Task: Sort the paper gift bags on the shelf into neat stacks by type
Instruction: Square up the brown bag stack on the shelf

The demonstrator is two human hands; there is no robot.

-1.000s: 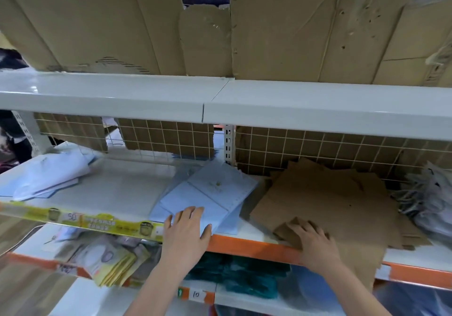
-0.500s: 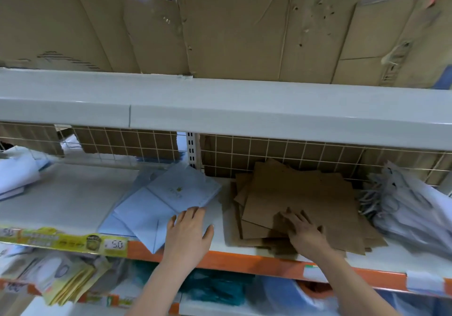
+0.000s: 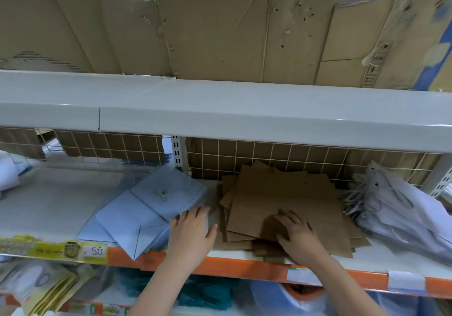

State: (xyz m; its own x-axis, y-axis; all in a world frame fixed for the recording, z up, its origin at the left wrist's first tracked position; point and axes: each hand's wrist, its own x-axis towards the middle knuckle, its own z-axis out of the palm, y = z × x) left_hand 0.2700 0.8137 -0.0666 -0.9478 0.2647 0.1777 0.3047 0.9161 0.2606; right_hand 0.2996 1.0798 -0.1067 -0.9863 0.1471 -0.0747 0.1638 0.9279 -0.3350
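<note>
**Two piles pinned, not yet squared**

Left hand (image 3: 193, 230) laid flat, fingers spread, on the near right edge of the blue bags (image 3: 144, 215); nothing pinched, only pressed down, probably to keep that pile from sliding into its neighbour. Right hand (image 3: 297, 232) palm-down on the brown bags (image 3: 281, 200), fingertips bent onto the top sheet, open rather than gripping, likely to drag or fan the skewed layers into line. Both piles flat on the shelf (image 3: 49, 200), blue left, brown just beside it on the right, a narrow gap between. Brown layers splayed at several angles, corners past the front lip (image 3: 234, 268). White bags (image 3: 401, 208) slumped at far right, handles loose, near the brown pile. Sorting by type roughly there; neat stacking still to do.
</note>
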